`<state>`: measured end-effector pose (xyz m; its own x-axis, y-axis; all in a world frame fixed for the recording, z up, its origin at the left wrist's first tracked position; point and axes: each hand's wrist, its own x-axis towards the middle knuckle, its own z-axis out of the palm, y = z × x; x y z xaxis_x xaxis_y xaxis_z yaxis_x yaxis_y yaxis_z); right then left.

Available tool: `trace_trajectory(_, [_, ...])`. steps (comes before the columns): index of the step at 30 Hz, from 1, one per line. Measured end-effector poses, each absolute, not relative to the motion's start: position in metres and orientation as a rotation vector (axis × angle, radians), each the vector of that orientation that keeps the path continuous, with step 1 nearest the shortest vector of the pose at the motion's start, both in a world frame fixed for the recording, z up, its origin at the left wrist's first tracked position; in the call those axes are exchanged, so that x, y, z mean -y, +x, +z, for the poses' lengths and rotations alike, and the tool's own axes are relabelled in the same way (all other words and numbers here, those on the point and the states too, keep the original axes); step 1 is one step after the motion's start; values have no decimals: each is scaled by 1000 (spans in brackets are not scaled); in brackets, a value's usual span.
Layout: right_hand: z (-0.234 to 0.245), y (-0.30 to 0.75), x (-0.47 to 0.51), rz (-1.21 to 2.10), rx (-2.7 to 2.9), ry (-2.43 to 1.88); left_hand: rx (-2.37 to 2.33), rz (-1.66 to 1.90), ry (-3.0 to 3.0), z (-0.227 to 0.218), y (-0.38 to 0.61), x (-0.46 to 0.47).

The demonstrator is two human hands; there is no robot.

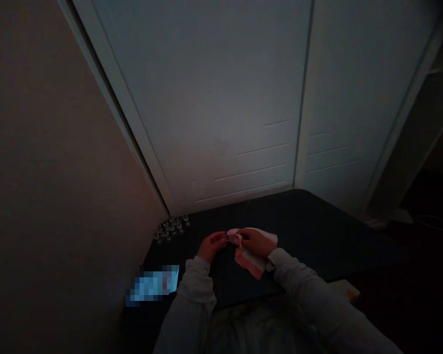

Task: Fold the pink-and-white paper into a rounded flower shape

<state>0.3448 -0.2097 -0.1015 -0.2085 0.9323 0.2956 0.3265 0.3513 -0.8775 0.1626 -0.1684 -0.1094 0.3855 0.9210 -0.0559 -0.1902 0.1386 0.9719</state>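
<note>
My right hand [254,242] is closed on a pink and white cloth [251,263], which drapes below the fingers over the dark table. My left hand [211,246] is pinched, its fingertips meeting the cloth's left end. Between the two hands a small shiny piece [228,238] shows at the left fingertips, partly covered by the cloth. It looks glassy or metallic, but its exact kind is too dark to make out. At the table's back left corner stand several small, shiny, clear-looking pieces [172,228] grouped close together.
The black table [302,231] meets white panelled doors [221,98] at the back and a wall [59,172] on the left. A lit screen [153,284], blurred out, lies left of my left sleeve. Something pale [345,287] shows beyond the front edge, near my right sleeve.
</note>
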Motion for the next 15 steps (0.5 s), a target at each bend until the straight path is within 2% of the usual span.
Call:
trace_trajectory(7, [-110, 348, 203, 808, 1711, -1175, -907, 999, 1109, -110, 164, 166])
trace_trajectory(15, [-111, 348, 205, 843, 1692, -1183, -930, 902, 1229, -110, 165, 166])
